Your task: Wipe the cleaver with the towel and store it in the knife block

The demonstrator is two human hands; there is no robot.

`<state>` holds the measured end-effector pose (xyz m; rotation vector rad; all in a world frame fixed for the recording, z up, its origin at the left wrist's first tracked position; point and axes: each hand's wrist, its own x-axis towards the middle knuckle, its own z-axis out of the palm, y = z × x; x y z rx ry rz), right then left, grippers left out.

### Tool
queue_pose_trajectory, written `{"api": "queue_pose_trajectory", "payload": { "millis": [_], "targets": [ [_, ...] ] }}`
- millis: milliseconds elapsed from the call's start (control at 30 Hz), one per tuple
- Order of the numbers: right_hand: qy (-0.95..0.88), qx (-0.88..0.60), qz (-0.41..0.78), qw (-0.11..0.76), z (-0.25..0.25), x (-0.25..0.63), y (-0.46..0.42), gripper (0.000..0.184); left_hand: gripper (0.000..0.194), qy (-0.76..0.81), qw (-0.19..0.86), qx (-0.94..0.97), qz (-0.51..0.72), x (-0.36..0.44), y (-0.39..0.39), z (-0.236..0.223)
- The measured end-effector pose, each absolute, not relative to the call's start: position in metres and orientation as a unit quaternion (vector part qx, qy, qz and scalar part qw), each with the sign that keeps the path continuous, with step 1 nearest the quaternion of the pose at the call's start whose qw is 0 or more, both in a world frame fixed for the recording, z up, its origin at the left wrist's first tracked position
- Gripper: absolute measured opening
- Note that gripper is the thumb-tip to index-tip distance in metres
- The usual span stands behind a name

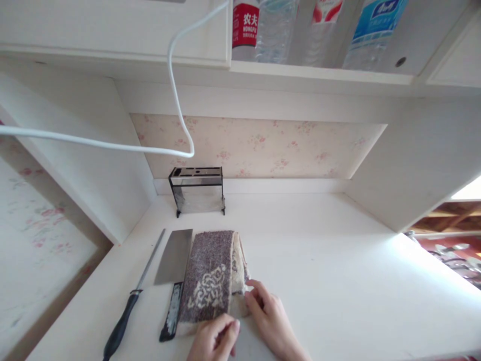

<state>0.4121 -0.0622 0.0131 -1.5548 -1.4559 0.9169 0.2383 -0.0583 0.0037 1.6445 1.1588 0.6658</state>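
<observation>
A folded purple-grey towel (210, 273) with a cream pattern lies on the white counter (319, 260). My left hand (214, 341) rests on its near edge, fingers curled and pinching the cloth. My right hand (268, 313) touches the towel's right near corner, fingertips pinching the folded layers. A cleaver (175, 260) with a black handle lies just left of the towel, partly under its edge. Further left lies a honing steel (133, 296) with a black handle.
An empty clear knife block (197, 190) with a black frame stands at the back of the counter. A white cable (176, 100) hangs across from the left. Bottles (259, 30) stand on the shelf above. Cabinet walls close both sides.
</observation>
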Motion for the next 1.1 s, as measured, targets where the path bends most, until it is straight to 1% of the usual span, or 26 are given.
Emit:
{"api": "queue_pose_trajectory", "payload": {
  "millis": [33,167,300,467,700,1100],
  "targets": [
    [-0.577,-0.625,0.354,0.389,0.015,0.412,-0.060,0.028,0.051,0.474,0.500,0.671,0.273,0.237,-0.055,0.006],
    [-0.619,-0.631,0.318,0.342,0.019,0.410,-0.058,0.034,0.047,0.473,0.534,0.648,0.267,0.229,-0.049,0.018],
    [-0.660,-0.626,0.281,0.306,0.018,0.406,-0.064,0.034,0.046,0.476,0.514,0.663,0.266,0.229,-0.053,0.024],
    [-0.675,-0.633,0.248,0.288,0.017,0.404,-0.064,0.034,0.043,0.460,0.445,0.727,0.248,0.233,-0.058,0.026],
    [-0.688,-0.631,0.231,0.273,0.017,0.403,-0.065,0.034,0.042,0.463,0.448,0.725,0.242,0.232,-0.058,0.037],
    [-0.690,-0.631,0.239,0.265,0.022,0.402,-0.065,0.033,0.044,0.459,0.423,0.744,0.237,0.233,-0.056,0.029]
  ]
}}
